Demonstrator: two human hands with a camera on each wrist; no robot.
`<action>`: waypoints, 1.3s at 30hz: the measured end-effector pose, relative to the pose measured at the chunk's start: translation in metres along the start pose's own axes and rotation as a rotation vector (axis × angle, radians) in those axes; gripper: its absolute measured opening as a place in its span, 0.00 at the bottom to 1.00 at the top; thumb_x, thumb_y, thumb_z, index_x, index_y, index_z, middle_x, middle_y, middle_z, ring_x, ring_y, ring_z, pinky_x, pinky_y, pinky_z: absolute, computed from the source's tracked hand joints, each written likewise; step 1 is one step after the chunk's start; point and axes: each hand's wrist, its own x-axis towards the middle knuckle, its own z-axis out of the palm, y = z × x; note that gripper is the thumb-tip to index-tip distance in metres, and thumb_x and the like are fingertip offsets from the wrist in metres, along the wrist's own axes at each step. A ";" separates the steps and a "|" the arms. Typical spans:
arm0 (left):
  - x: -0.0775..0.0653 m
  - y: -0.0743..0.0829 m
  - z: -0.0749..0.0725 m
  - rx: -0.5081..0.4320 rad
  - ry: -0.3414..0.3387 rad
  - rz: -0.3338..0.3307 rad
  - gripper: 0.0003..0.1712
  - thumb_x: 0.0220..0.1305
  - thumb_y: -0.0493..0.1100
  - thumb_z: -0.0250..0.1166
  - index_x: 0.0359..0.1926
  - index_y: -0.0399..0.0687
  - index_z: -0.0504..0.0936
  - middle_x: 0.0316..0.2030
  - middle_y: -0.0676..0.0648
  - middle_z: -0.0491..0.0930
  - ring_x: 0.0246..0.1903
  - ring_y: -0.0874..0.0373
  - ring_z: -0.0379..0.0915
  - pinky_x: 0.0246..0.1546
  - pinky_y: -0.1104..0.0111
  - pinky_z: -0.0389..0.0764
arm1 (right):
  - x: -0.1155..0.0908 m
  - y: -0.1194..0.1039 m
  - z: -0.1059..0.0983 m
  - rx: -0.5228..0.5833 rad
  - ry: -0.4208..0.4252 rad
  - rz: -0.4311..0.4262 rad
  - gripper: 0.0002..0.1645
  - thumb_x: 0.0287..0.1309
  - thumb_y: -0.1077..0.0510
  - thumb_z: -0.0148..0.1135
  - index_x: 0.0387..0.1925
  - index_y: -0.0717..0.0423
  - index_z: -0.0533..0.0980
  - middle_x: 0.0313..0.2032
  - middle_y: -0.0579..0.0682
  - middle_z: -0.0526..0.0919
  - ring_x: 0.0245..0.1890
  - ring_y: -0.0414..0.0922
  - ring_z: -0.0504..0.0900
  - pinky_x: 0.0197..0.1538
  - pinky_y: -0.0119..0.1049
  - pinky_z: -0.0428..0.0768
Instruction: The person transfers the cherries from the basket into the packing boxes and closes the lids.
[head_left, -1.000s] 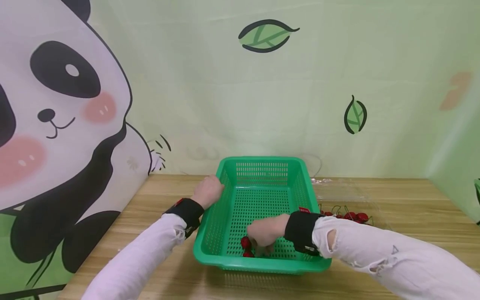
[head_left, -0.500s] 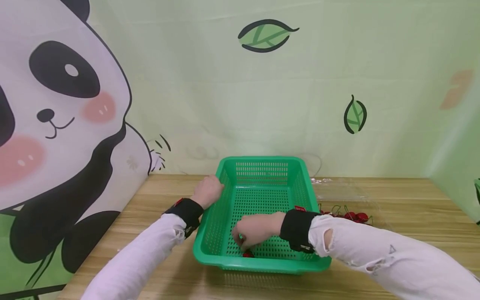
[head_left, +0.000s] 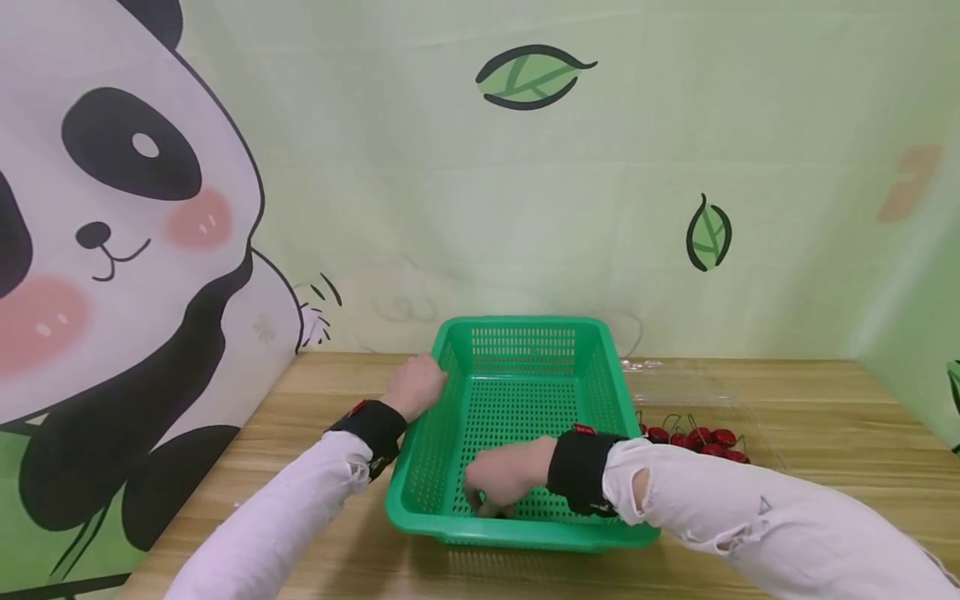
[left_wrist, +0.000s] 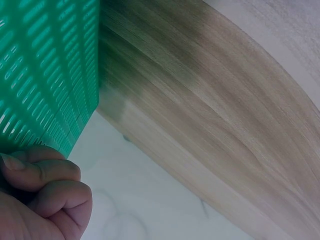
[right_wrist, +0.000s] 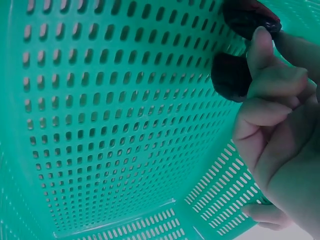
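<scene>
A green perforated plastic basket (head_left: 517, 530) stands on the wooden table. My left hand (head_left: 416, 387) grips its left rim, the fingers curled tight beside the slotted wall in the left wrist view. Inside the basket, near the front wall, my right hand (head_left: 498, 479) reaches down with bent fingers. The right wrist view has two dark red cherries at its fingertips. Thumb and finger pinch the upper cherry (right_wrist: 250, 19), while the lower cherry (right_wrist: 230, 77) lies right against the fingers. From the head view the hand hides both.
Right of the basket, a clear plastic box (head_left: 678, 385) contains several red cherries (head_left: 701, 437) with green stems, partly behind my right forearm. A pale green wall cloth (head_left: 525, 208) with a panda and leaves hangs behind the table (head_left: 817, 400).
My right hand has moved left and lower inside the basket, over the cherries that showed beside it earlier. The left hand stays on the rim.
</scene>
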 end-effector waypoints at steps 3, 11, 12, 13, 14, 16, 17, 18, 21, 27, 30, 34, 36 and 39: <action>-0.018 0.015 -0.015 -0.015 -0.017 -0.018 0.19 0.76 0.45 0.57 0.49 0.30 0.79 0.46 0.32 0.83 0.42 0.41 0.84 0.40 0.51 0.85 | 0.000 0.000 0.000 -0.019 -0.009 -0.015 0.11 0.73 0.57 0.61 0.38 0.54 0.88 0.19 0.50 0.85 0.22 0.36 0.79 0.42 0.25 0.78; -0.029 0.020 -0.019 -0.015 0.002 -0.002 0.21 0.77 0.45 0.54 0.50 0.27 0.78 0.47 0.31 0.83 0.44 0.40 0.84 0.43 0.50 0.85 | -0.001 0.000 0.002 -0.016 0.017 -0.048 0.27 0.71 0.64 0.59 0.13 0.51 0.78 0.11 0.46 0.74 0.15 0.35 0.66 0.32 0.25 0.65; -0.029 0.019 -0.019 -0.012 0.005 0.003 0.21 0.77 0.45 0.54 0.50 0.27 0.78 0.47 0.31 0.83 0.44 0.39 0.84 0.43 0.50 0.85 | -0.001 -0.001 0.002 -0.012 0.015 -0.050 0.27 0.71 0.64 0.59 0.12 0.51 0.77 0.11 0.46 0.74 0.14 0.35 0.64 0.31 0.25 0.64; -0.029 0.019 -0.018 -0.008 0.008 0.011 0.21 0.77 0.45 0.54 0.50 0.27 0.78 0.47 0.31 0.83 0.44 0.39 0.84 0.43 0.49 0.85 | -0.001 -0.001 0.002 -0.016 0.016 -0.051 0.28 0.71 0.65 0.59 0.11 0.50 0.76 0.11 0.46 0.73 0.14 0.35 0.62 0.30 0.26 0.62; -0.029 0.018 -0.018 -0.008 0.010 0.016 0.20 0.77 0.44 0.54 0.49 0.26 0.78 0.47 0.30 0.83 0.44 0.39 0.84 0.43 0.49 0.85 | -0.001 -0.001 0.002 -0.018 0.016 -0.051 0.29 0.71 0.64 0.59 0.11 0.50 0.75 0.11 0.46 0.73 0.13 0.35 0.60 0.28 0.26 0.60; -0.029 0.018 -0.018 -0.006 0.016 0.025 0.20 0.76 0.44 0.55 0.49 0.26 0.79 0.47 0.30 0.83 0.44 0.38 0.84 0.42 0.49 0.85 | -0.001 -0.001 0.003 -0.022 0.015 -0.054 0.30 0.72 0.64 0.59 0.10 0.49 0.73 0.11 0.47 0.73 0.13 0.35 0.58 0.28 0.27 0.59; -0.030 0.018 -0.018 -0.005 0.019 0.029 0.20 0.76 0.44 0.55 0.48 0.26 0.79 0.46 0.30 0.83 0.43 0.38 0.84 0.42 0.49 0.85 | -0.001 -0.001 0.003 -0.026 0.016 -0.055 0.30 0.72 0.64 0.60 0.10 0.48 0.73 0.11 0.47 0.74 0.13 0.35 0.58 0.28 0.27 0.58; -0.030 0.019 -0.018 -0.003 0.021 0.033 0.20 0.76 0.44 0.55 0.49 0.26 0.79 0.46 0.30 0.83 0.44 0.38 0.84 0.42 0.49 0.85 | 0.000 -0.001 0.004 -0.033 0.020 -0.057 0.30 0.72 0.63 0.60 0.10 0.48 0.72 0.12 0.47 0.74 0.13 0.35 0.58 0.28 0.27 0.59; -0.030 0.019 -0.019 0.003 0.022 0.030 0.21 0.77 0.44 0.55 0.50 0.25 0.78 0.46 0.30 0.82 0.44 0.37 0.84 0.43 0.48 0.85 | -0.001 0.000 0.004 -0.060 0.034 -0.061 0.28 0.70 0.64 0.61 0.11 0.48 0.73 0.12 0.47 0.76 0.13 0.34 0.61 0.29 0.26 0.60; -0.030 0.019 -0.019 0.010 0.028 0.020 0.21 0.77 0.44 0.55 0.51 0.24 0.77 0.46 0.29 0.82 0.45 0.37 0.84 0.43 0.48 0.85 | -0.005 0.001 0.002 -0.041 0.065 -0.021 0.17 0.68 0.64 0.64 0.21 0.51 0.82 0.14 0.43 0.77 0.16 0.35 0.72 0.31 0.24 0.69; -0.030 0.019 -0.019 0.002 0.027 0.017 0.21 0.77 0.44 0.55 0.50 0.24 0.77 0.47 0.29 0.82 0.46 0.36 0.83 0.45 0.47 0.85 | -0.006 0.001 0.001 -0.040 0.084 -0.001 0.11 0.67 0.62 0.67 0.27 0.51 0.86 0.15 0.43 0.78 0.16 0.36 0.74 0.32 0.24 0.73; -0.030 0.019 -0.019 -0.009 0.023 0.013 0.21 0.76 0.44 0.55 0.50 0.25 0.78 0.47 0.29 0.82 0.47 0.36 0.83 0.45 0.47 0.85 | -0.007 0.003 -0.001 -0.027 0.102 0.005 0.08 0.65 0.59 0.70 0.28 0.51 0.87 0.16 0.43 0.79 0.15 0.35 0.74 0.31 0.23 0.74; -0.029 0.019 -0.019 -0.013 0.020 0.009 0.21 0.76 0.44 0.54 0.50 0.25 0.78 0.47 0.29 0.82 0.47 0.36 0.83 0.45 0.47 0.85 | -0.009 0.004 -0.003 -0.014 0.108 0.000 0.09 0.65 0.59 0.70 0.28 0.52 0.87 0.16 0.42 0.78 0.15 0.34 0.73 0.31 0.23 0.73; -0.029 0.020 -0.019 -0.012 0.018 0.010 0.21 0.76 0.44 0.54 0.51 0.25 0.78 0.48 0.29 0.82 0.47 0.36 0.83 0.45 0.47 0.85 | -0.011 0.007 -0.007 0.006 0.119 -0.018 0.12 0.65 0.59 0.70 0.24 0.52 0.86 0.14 0.41 0.75 0.14 0.34 0.71 0.31 0.24 0.72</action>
